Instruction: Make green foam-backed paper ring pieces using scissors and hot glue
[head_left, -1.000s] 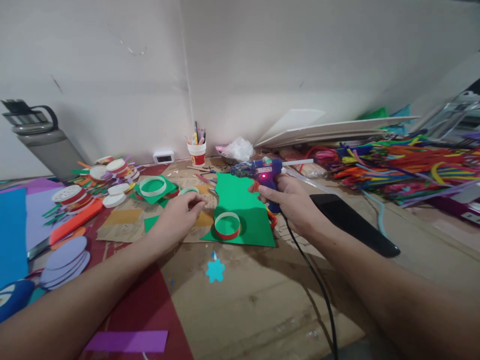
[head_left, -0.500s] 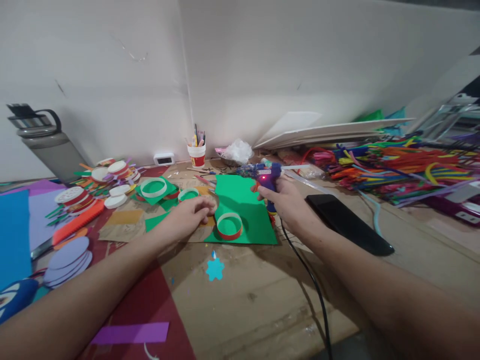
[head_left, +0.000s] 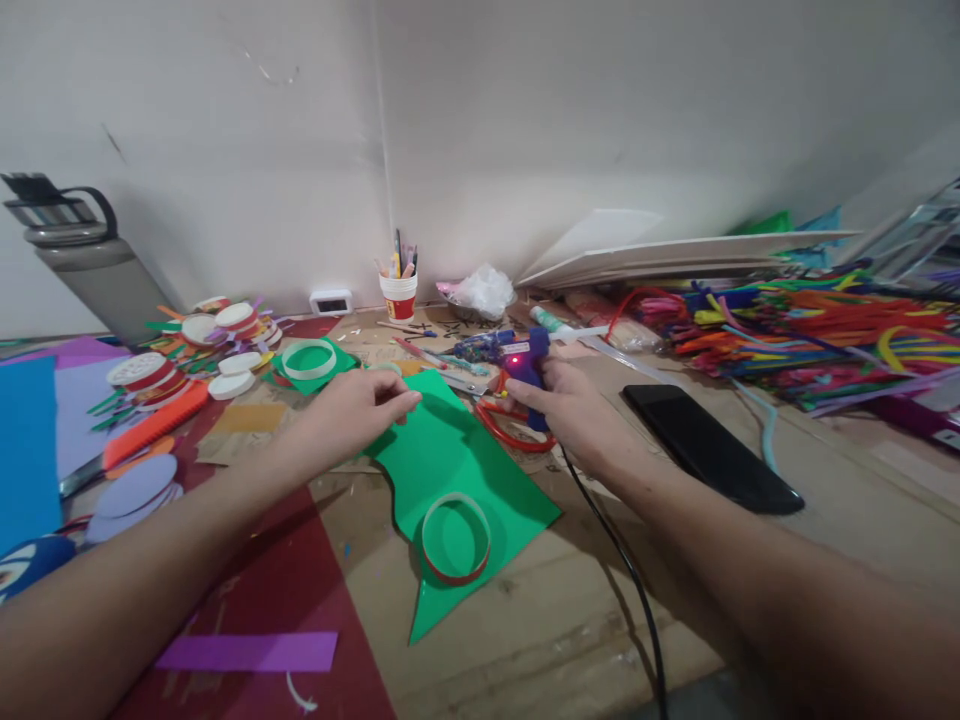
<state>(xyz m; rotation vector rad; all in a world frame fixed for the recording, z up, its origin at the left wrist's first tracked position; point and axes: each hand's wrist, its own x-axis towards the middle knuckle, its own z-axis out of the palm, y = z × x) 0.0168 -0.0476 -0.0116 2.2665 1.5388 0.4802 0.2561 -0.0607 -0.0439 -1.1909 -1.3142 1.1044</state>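
In my right hand (head_left: 574,400) is a blue hot glue gun (head_left: 531,375) with a lit red light. Its nozzle points left, and a pale glue stick (head_left: 587,332) sticks out behind. My left hand (head_left: 379,405) has its fingers drawn together over the upper left edge of a green craft sheet (head_left: 476,455); what they hold, if anything, is hidden. On the near part of that sheet stands a ring (head_left: 456,575), red outside and white inside. Another white-rimmed ring (head_left: 309,362) sits on green pieces beyond my left wrist.
A black phone (head_left: 709,445) lies right of my right hand, with the gun's cable (head_left: 626,570) running toward me. Pipe cleaners (head_left: 810,335) are heaped at the right. Far left stands a grey bottle (head_left: 94,265). An orange cutter (head_left: 154,430) and lilac discs (head_left: 139,490) lie left.
The green sheet with its ring has turned and come nearer to me, covering the blue flower shape. My left hand has shifted slightly left; the glue gun remains in my right hand.
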